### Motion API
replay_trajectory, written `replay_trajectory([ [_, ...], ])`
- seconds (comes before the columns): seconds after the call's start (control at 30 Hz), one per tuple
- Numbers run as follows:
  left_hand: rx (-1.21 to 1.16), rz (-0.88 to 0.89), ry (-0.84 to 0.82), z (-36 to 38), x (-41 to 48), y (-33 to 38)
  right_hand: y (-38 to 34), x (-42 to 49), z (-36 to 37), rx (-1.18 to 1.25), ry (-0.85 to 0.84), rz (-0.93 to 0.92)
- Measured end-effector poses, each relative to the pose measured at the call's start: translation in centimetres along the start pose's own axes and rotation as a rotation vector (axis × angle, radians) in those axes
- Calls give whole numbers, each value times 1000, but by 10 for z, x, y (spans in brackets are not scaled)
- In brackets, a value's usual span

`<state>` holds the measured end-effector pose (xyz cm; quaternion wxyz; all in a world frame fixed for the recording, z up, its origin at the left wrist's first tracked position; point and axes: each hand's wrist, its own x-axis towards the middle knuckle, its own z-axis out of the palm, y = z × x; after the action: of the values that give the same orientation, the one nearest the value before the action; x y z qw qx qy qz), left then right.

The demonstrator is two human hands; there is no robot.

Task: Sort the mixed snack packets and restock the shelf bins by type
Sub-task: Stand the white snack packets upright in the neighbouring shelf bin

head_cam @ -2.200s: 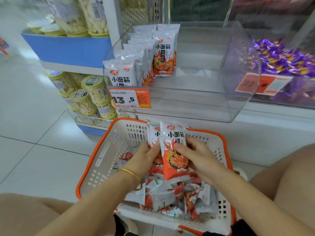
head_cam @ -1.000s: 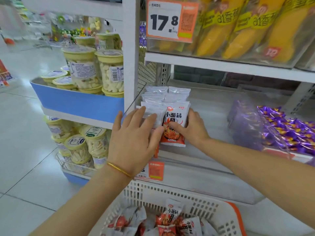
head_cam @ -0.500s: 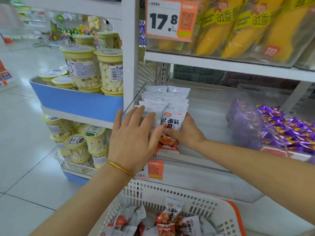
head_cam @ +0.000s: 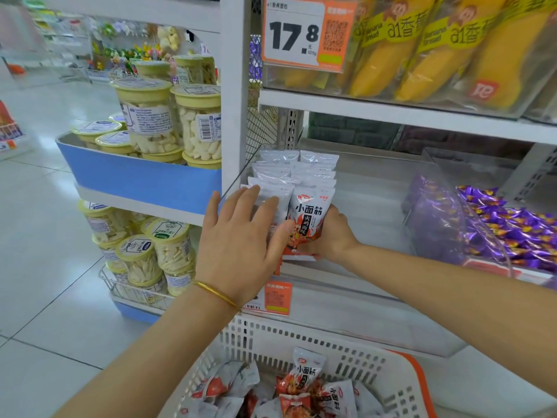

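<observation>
a: where's the left hand [head_cam: 241,245]?

b: arm reaching up from below, a gold bangle [head_cam: 215,292] on the wrist, fingers straight and spread, laid flat against the left of the two rows of packets [head_cam: 289,170] in the clear bin [head_cam: 376,312].

a: and the right hand [head_cam: 331,236]?

b: forearm coming in from the right, fingers curled round the lower right edge of the front packet [head_cam: 309,215], holding it upright at the head of the right row.

a: the rest of the stock?

b: loose packets [head_cam: 307,375] lie jumbled in the white basket [head_cam: 301,336] below the shelf.
</observation>
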<state>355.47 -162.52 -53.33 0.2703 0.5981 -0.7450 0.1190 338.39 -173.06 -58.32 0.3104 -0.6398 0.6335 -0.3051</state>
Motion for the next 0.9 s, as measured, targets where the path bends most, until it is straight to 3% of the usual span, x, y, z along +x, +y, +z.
replay_trajectory([
  [0.3,-16,30,52,-2,-5,-6,4,-1,-10,0,-109,143],
  [0.4,-16,77,171,-9,-11,-6,-14,-24,-26,-8,-133,174],
  [0.53,-66,298,428,-31,-42,6,-56,-106,-76,54,83,-112],
  [0.6,-172,446,348,-29,-68,14,-60,-163,-94,199,50,-247],
  [0.67,-193,547,175,-14,-94,18,-36,-201,-83,229,-143,-211],
  [0.77,-134,571,-119,23,-126,13,39,-202,-20,-108,-447,-12],
  [0.9,-84,442,-354,66,-156,-2,182,-158,63,-593,-494,143],
])
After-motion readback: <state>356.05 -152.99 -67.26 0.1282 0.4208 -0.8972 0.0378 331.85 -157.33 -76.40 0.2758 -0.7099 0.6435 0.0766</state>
